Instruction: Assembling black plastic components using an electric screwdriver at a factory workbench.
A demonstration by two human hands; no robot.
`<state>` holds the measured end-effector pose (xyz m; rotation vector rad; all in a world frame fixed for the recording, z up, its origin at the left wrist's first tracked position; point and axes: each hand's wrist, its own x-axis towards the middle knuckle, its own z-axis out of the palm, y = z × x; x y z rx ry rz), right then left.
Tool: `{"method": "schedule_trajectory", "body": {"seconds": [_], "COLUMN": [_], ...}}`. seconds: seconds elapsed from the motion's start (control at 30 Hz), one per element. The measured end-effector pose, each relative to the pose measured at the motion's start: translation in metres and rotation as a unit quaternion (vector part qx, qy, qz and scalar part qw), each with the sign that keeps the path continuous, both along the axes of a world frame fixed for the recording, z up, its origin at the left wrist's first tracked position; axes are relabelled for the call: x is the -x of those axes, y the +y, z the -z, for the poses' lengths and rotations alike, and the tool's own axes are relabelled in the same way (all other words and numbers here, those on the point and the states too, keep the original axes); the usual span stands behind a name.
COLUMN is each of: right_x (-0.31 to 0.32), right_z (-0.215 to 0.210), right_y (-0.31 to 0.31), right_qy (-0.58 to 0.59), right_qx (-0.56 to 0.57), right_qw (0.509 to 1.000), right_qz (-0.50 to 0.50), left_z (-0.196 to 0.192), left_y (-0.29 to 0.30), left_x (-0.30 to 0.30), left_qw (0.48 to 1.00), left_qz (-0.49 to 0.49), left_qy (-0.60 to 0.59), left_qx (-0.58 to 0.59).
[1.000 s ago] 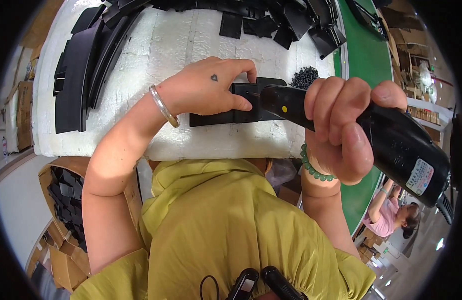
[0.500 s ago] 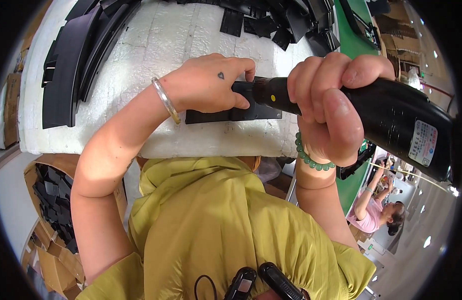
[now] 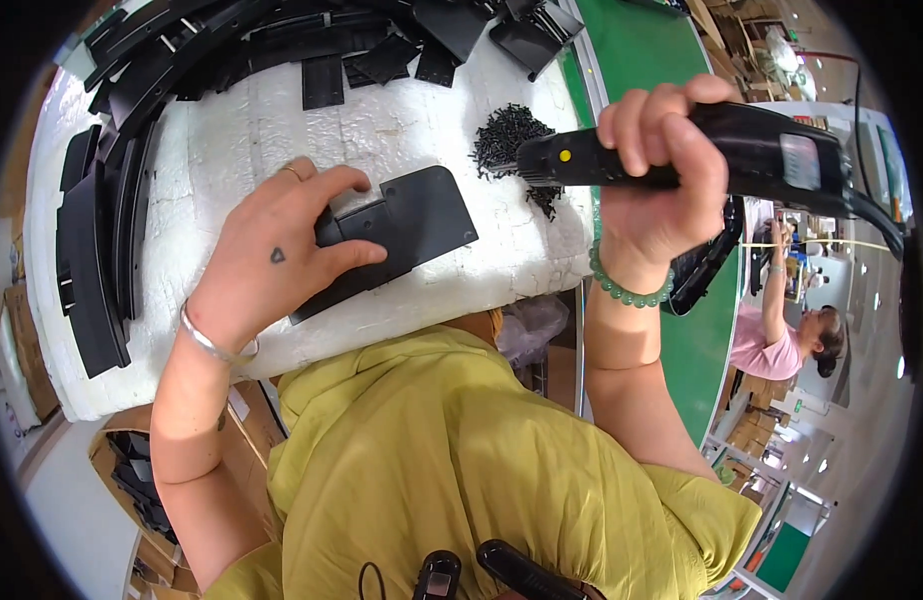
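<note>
My right hand (image 3: 667,150) is wrapped around a black corded electric screwdriver (image 3: 772,150), held nearly level with its nose toward the left. That nose is over the edge of a heap of small black screws (image 3: 507,140) on the white foam-covered surface. My left hand (image 3: 282,240) grips a flat black plastic panel (image 3: 427,215) near its left part, with the thumb on top and the index finger at the far edge. The panel lies tilted near the front edge. A smaller black piece (image 3: 362,222) appears to sit on it, partly hidden by the fingers.
Long black plastic strips (image 3: 87,290) are stacked at the left, and several black parts (image 3: 367,60) crowd the far side. A green bench (image 3: 637,60) runs along the right, with a black frame (image 3: 707,262) on it. Another person (image 3: 782,340) stands farther right.
The screwdriver has moved off the panel to the screw heap. The view has shifted, bringing the screws into sight. My left hand stays on the panel, which now appears more tilted.
</note>
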<state>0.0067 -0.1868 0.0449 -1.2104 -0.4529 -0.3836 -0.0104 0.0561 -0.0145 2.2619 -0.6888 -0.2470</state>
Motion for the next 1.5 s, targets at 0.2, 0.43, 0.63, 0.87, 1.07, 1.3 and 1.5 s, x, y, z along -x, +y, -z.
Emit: {"method": "schedule_trajectory", "body": {"seconds": [0.2, 0.43, 0.63, 0.87, 1.07, 1.3, 1.5], "right_x": [-0.001, -0.006, 0.004, 0.018, 0.025, 0.037, 0.037], "right_z": [0.021, 0.028, 0.012, -0.01, -0.016, -0.024, -0.025], "right_y": [-0.006, -0.013, -0.017, -0.025, -0.033, -0.023, -0.013], "right_qy": [0.038, 0.028, -0.011, -0.059, -0.084, -0.11, -0.099], "right_qx": [0.019, -0.026, -0.06, -0.067, -0.078, -0.009, 0.004], "right_qw": [0.997, 0.998, 0.998, 0.996, 0.991, 0.989, 0.986], "right_qz": [0.065, 0.041, 0.017, -0.012, -0.072, -0.102, -0.132], "left_z": [-0.022, -0.015, -0.007, 0.005, -0.008, -0.008, -0.014], "left_y": [-0.019, -0.038, -0.065, -0.092, -0.089, -0.089, -0.071], "left_x": [-0.008, -0.013, -0.028, -0.041, -0.035, -0.028, -0.015], "left_qw": [0.995, 0.998, 0.993, 0.979, 0.972, 0.96, 0.983], "left_qz": [-0.064, -0.006, 0.018, 0.068, 0.062, 0.122, 0.115], "left_qy": [-0.04, -0.042, -0.106, -0.146, -0.17, -0.234, -0.132], "left_qx": [0.069, 0.046, 0.051, 0.128, 0.149, 0.097, 0.062]}}
